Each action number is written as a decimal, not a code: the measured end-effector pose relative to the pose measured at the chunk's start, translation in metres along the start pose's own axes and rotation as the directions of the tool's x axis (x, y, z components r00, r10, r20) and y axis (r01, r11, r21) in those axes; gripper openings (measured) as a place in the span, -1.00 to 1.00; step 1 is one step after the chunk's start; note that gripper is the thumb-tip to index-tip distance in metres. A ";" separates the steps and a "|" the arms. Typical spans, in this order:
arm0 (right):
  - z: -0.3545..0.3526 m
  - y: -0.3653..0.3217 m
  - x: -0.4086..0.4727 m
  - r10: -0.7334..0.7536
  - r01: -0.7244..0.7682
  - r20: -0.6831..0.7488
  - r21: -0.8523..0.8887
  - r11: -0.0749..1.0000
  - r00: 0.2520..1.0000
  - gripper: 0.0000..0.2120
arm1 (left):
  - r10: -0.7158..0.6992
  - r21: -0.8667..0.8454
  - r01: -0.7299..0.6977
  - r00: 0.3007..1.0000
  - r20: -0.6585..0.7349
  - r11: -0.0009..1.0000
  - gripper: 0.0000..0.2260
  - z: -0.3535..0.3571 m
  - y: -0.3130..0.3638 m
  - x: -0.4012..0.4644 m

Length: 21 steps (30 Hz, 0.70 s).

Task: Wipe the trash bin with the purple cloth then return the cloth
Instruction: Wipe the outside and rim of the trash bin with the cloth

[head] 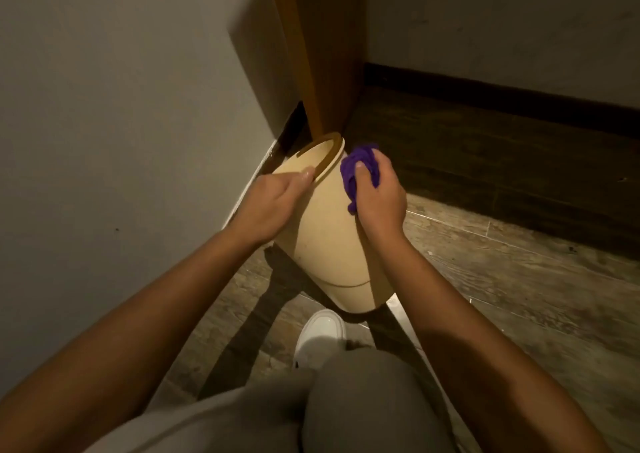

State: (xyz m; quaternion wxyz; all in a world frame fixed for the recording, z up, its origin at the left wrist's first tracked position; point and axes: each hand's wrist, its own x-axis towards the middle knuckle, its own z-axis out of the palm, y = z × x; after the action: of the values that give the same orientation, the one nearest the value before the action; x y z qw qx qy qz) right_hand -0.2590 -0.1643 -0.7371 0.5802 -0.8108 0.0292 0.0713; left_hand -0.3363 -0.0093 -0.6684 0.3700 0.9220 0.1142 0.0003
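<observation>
A cream plastic trash bin with a brown rim ring is tilted away from me, its base near my foot and its mouth toward the wall corner. My left hand grips the bin at its rim, with the thumb on the brown ring. A bunched purple cloth is pressed against the bin's upper right side near the rim, and my right hand is closed around it. Part of the cloth hangs below my thumb.
A pale wall runs close on the left and a wooden door frame stands just behind the bin. Dark wood-look floor spreads to the right. My white shoe and grey trouser knee sit below the bin.
</observation>
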 end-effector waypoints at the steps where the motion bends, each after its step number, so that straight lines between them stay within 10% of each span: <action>1: 0.003 -0.004 -0.002 -0.054 0.054 0.000 -0.052 0.997 0.999 -0.53 | -0.023 -0.059 0.023 1.000 0.012 0.998 -0.51 0.001 0.002 0.003; 10: 0.006 -0.008 -0.069 -0.416 0.396 -0.006 -0.291 0.871 0.909 -0.45 | -0.186 -0.215 0.216 0.971 0.150 0.953 -0.49 0.006 0.048 0.058; 14: -0.022 -0.002 -0.040 -0.257 0.230 -0.099 -0.226 0.947 0.961 -0.45 | -0.048 -0.145 0.116 0.915 0.401 0.983 -0.61 -0.005 0.047 0.051; 17: -0.032 -0.001 -0.029 -0.204 0.195 -0.041 -0.163 0.967 0.978 -0.49 | 0.086 0.010 -0.091 0.970 0.226 0.996 -0.61 0.001 0.019 0.007; 21: -0.026 -0.010 -0.022 -0.194 0.187 -0.042 -0.135 0.973 0.980 -0.54 | -0.005 -0.146 0.013 0.998 0.058 0.989 -0.45 0.010 0.019 0.007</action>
State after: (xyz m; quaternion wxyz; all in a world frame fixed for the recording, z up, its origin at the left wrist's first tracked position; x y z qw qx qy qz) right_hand -0.2770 -0.1858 -0.7160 0.5292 -0.8477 -0.0374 -0.0053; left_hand -0.3244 -0.0276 -0.6634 0.4399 0.8914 0.1072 -0.0194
